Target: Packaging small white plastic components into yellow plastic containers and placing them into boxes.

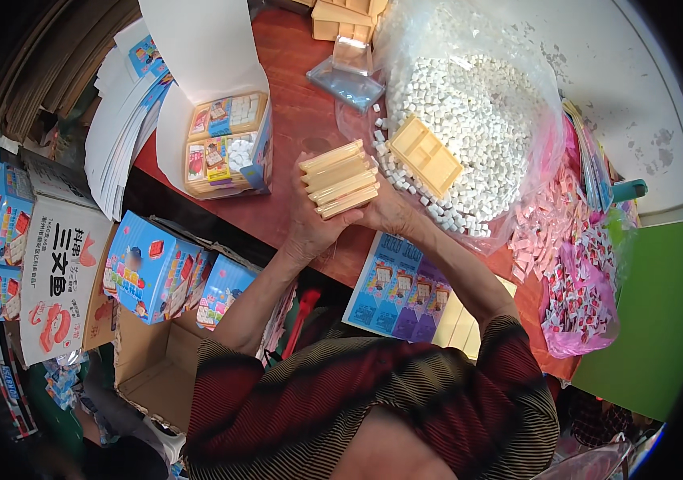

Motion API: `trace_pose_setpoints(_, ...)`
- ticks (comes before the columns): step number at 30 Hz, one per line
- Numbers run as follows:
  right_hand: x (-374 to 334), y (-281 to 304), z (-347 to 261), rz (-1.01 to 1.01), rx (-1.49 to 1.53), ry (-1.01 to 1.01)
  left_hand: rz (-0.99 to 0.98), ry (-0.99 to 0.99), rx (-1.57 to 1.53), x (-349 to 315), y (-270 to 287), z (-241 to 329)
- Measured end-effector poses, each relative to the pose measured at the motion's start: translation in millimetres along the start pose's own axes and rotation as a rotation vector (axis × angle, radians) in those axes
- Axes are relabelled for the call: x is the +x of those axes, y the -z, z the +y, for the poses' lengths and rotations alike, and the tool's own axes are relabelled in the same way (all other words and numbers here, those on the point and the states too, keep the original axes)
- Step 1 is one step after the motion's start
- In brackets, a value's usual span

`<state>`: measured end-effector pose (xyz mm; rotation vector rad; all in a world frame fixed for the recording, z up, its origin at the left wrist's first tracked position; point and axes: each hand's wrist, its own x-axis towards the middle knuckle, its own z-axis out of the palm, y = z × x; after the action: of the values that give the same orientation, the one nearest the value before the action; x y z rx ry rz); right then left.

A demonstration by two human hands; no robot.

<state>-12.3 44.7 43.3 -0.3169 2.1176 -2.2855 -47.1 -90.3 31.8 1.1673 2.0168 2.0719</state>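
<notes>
Both my hands grip a stack of several small pale-yellow plastic trays (340,178), held on edge above the red table. My left hand (309,224) is closed round the stack's left end and underside. My right hand (385,210) closes on its lower right side; the stack hides part of its fingers. Just left of my hands stands an open display box (256,174), its white lid raised, with filled, wrapped trays inside. Right of my hands, an empty compartment tray (425,156) lies on a heap of small white cubes (477,112) in a clear plastic bag.
Pink pieces (529,236) and a pink bag of small packets (577,300) lie at the right. Printed blue-purple sheets (396,288) sit near my right forearm. Blue boxes (140,268) and an open carton (161,360) stand at the left. More trays (343,22) are stacked at the far edge.
</notes>
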Motion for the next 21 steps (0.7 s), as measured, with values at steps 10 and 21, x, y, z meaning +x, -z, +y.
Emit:
trace_pose_setpoints(10,-7.2,17.1,-31.1,-0.109,-0.503,0.009,0.089,0.088,-0.022,2.1,1.7,-15.2)
trace_pose_setpoints(21,-3.9,-2.4,-75.4,-0.217,-1.411,0.283,0.089,-0.051,0.179,11.2,5.1,5.2)
